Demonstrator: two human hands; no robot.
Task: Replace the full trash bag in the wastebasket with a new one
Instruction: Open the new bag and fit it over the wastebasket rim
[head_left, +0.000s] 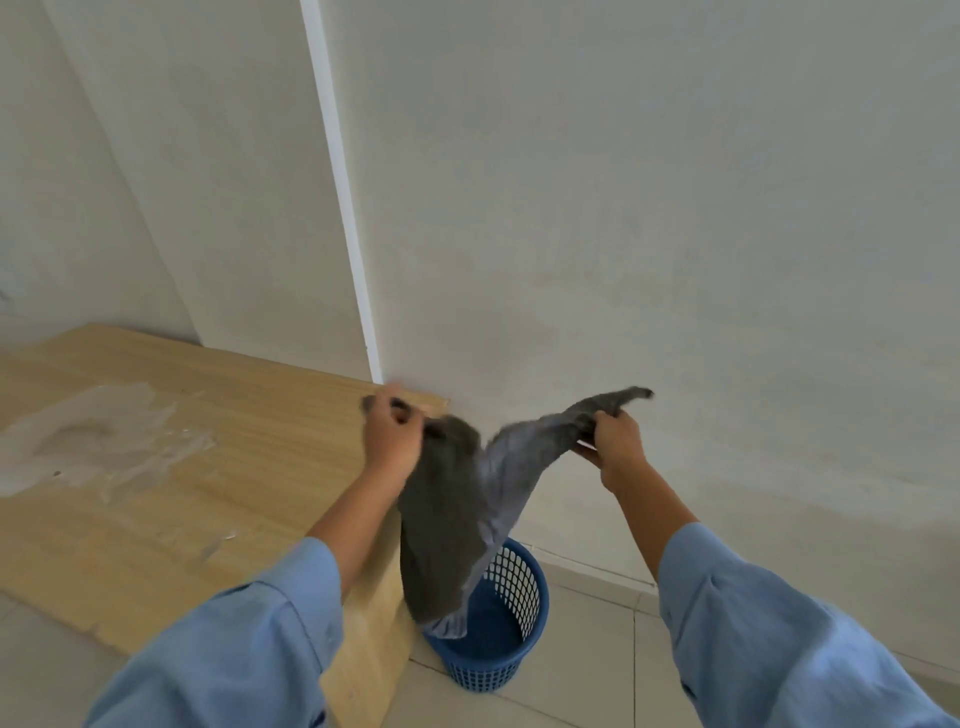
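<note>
A grey trash bag (457, 519) hangs in the air between my two hands, its mouth stretched apart at the top. My left hand (390, 436) grips one top edge near the table corner. My right hand (613, 447) grips the other edge, pulled out to the right. The bag's lower end dangles into the blue mesh wastebasket (511, 644), which stands on the floor below and has no bag lining it.
A light wooden table (171, 467) with a pale stain fills the left side; its right edge is next to the wastebasket. A white wall (675, 234) stands close behind. Pale floor tiles (587, 675) lie to the right of the basket.
</note>
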